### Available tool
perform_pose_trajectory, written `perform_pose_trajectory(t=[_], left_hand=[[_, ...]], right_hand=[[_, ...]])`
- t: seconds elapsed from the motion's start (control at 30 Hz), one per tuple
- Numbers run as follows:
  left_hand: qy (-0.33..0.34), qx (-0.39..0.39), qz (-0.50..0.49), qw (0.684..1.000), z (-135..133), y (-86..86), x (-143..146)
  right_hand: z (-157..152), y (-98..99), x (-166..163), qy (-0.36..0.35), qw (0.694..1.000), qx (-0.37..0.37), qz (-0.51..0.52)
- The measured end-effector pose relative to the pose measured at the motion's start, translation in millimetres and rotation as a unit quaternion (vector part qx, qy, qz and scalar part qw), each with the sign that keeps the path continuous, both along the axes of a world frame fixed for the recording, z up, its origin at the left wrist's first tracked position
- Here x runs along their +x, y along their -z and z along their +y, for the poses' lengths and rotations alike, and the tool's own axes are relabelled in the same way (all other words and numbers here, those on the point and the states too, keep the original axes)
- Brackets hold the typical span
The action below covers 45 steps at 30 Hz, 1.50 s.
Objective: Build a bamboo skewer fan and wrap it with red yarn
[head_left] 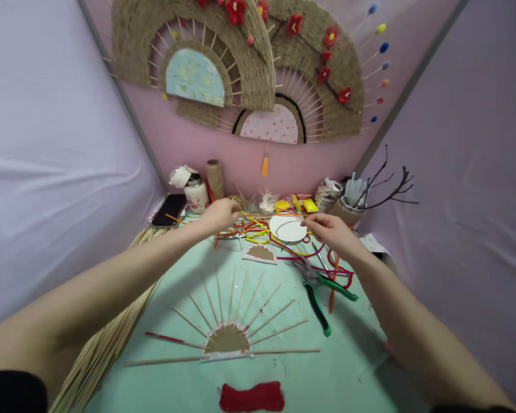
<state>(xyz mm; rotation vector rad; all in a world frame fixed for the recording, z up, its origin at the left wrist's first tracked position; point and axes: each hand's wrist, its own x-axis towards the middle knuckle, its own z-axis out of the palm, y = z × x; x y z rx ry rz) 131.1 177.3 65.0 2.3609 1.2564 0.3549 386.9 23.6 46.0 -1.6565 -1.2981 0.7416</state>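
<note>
Above the pile at the back of the table, my left hand [222, 214] is closed, its fingertips partly hidden. My right hand [327, 227] pinches at about the same height. A straight orange pipe cleaner [275, 215] runs between the fingers of both hands. Below it lies a white oval disc [290, 230], with a thin dark strand curving across it near my right fingertips. Nearer me is a fan frame [227, 339], a cardboard half circle with wooden sticks fanning out. A smaller cardboard half circle [260, 253] with a white edge lies behind it.
Green-handled pliers [313, 292] lie right of centre. Red yarn [252, 397] sits at the front. Long thin sticks [112, 327] line the left edge, below a phone [169, 210]. A bottle [195, 194] and a can with branches [351, 211] stand behind. Finished fans [253, 57] hang above.
</note>
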Motion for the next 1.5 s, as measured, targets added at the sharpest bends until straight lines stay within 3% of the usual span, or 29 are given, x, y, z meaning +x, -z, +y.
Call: perform_pose_trajectory(t=[0.07, 0.1, 0.17, 0.23, 0.27, 0.4, 0.57, 0.8, 0.9, 1.03, 1.27, 1.5], left_hand=[[0.013, -0.204, -0.129, 0.970, -38.7, -2.9, 17.4], [0.014, -0.327, -0.197, 0.924, -59.0, -2.7, 24.4], [0.038, -0.419, -0.230, 0.878, -96.6, 1.3, 32.3], [0.028, -0.498, -0.354, 0.791, -124.8, 8.1, 31.8], [0.008, -0.505, -0.400, 0.765, -134.7, 11.7, 29.0], [-0.071, -0.512, -0.448, 0.730, -153.2, 21.7, 12.7], [-0.128, -0.532, -0.458, 0.700, -157.7, 21.4, 5.9], [-0.170, -0.449, -0.571, 0.666, -124.9, 4.9, -14.2], [-0.166, -0.385, -0.629, 0.654, -100.8, -9.9, -33.3], [-0.176, -0.405, -0.616, 0.652, -78.7, -30.0, -51.6], [-0.147, -0.265, -0.673, 0.675, -44.9, -62.8, -79.7], [-0.146, -0.235, -0.690, 0.669, -28.1, -65.4, -106.4]], right_hand=[[0.2, -0.4, -21.5, 0.000, 0.999, 0.033, -0.041], [-2.1, -0.3, -33.2, -0.007, 0.996, 0.055, -0.070], [-12.4, 0.8, -55.9, -0.053, 0.983, 0.086, -0.151], [-28.2, 3.2, -74.2, -0.112, 0.961, 0.093, -0.236], [-36.9, 4.7, -80.8, -0.132, 0.949, 0.098, -0.267], [-65.5, 9.4, -92.8, -0.161, 0.933, 0.096, -0.308], [-86.5, 6.4, -95.6, -0.197, 0.921, -0.013, -0.336], [-93.0, -1.9, -68.9, -0.163, 0.949, -0.034, -0.268], [-72.7, 0.4, -48.6, -0.126, 0.960, -0.042, -0.247], [-29.4, 8.4, -35.6, -0.062, 0.966, 0.015, -0.251], [48.6, 30.7, -43.1, -0.076, 0.945, -0.037, -0.316], [102.9, 56.5, -42.5, -0.017, 0.930, -0.093, -0.356]])
